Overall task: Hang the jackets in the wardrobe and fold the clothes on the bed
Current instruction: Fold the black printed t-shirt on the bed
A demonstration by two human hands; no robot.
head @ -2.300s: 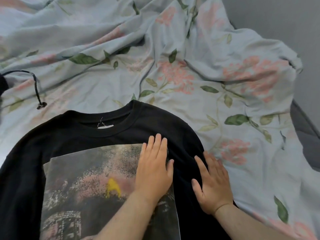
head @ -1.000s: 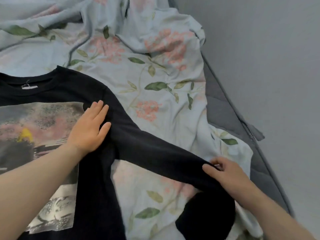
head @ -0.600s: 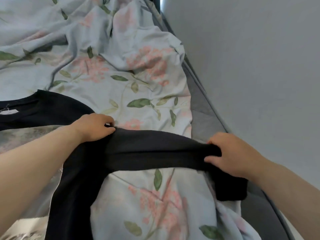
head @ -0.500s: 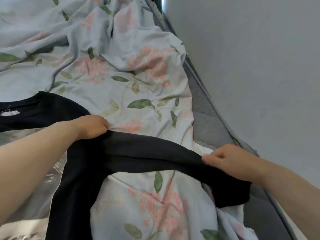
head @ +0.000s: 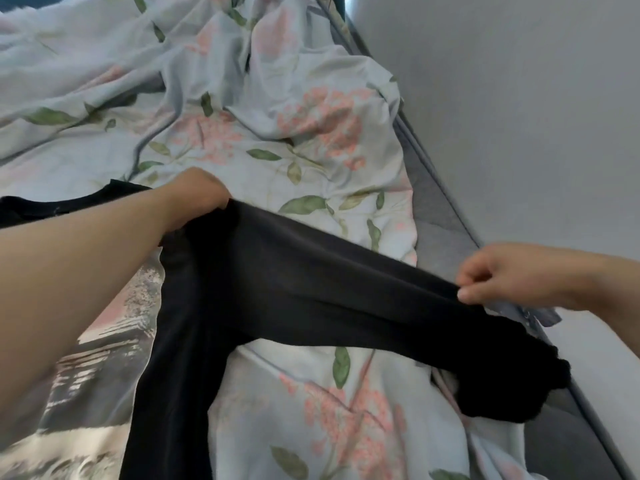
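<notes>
Right hand [head: 512, 271] pinches the sleeve [head: 329, 289]; left hand [head: 197, 199] seemingly grips it.

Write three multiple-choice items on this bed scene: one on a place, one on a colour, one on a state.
1. Where does the right hand pinch the black long-sleeved printed shirt?
A) the collar
B) the sleeve near its outer end
C) the hem

2. What colour are the flowers on the pale floral bedsheet?
A) pink
B) purple
C) yellow

3. How is the sleeve held?
A) rolled up
B) folded over the print
C) stretched between both hands

Answers: B, its thumb and fingers close on the sleeve there; A, the blooms are pink; C, the left hand grips the shoulder end.
</notes>
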